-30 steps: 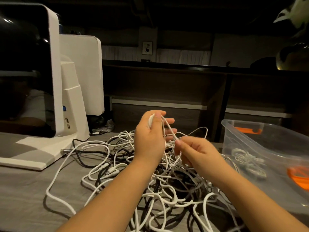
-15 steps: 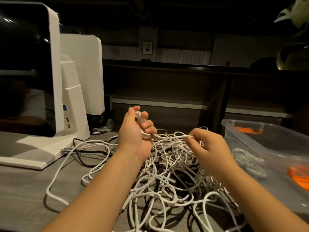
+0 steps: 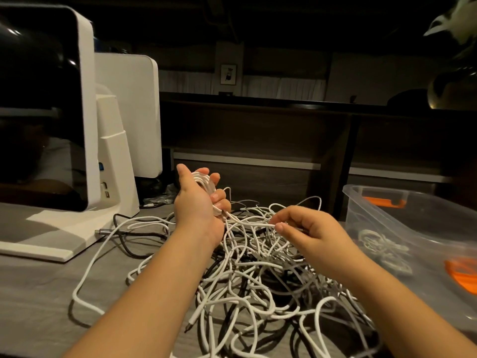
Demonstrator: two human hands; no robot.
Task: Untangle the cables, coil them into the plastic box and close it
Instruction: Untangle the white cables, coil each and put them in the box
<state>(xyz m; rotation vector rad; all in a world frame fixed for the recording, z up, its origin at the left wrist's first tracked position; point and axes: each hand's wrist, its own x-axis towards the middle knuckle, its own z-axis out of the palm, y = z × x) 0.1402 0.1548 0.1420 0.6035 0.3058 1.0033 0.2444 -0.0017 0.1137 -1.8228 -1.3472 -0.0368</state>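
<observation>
Head view: cable tangle of white, grey and black leads piled on grey table, used as landmark. Left hand raised above the tangle's far-left edge, fingers curled round a small coil of white cable, several loops wrapped across the palm, thumb up. One strand of white cable runs from that coil rightward to the right hand, which hovers over the tangle's far-right part and pinches the strand between thumb and forefinger, other fingers loosely curled. Clear plastic box sits just right of the tangle, open, no lid on it, orange latch on its far rim and another orange piece at its near right side; a coiled white cable already lies inside on the bottom. Left of the tangle a white-framed monitor with dark screen stands on a white base, second white panel behind it. One long white lead loops out of the tangle toward the monitor base; a black cable runs there too. Dark shelving behind the tangle.
</observation>
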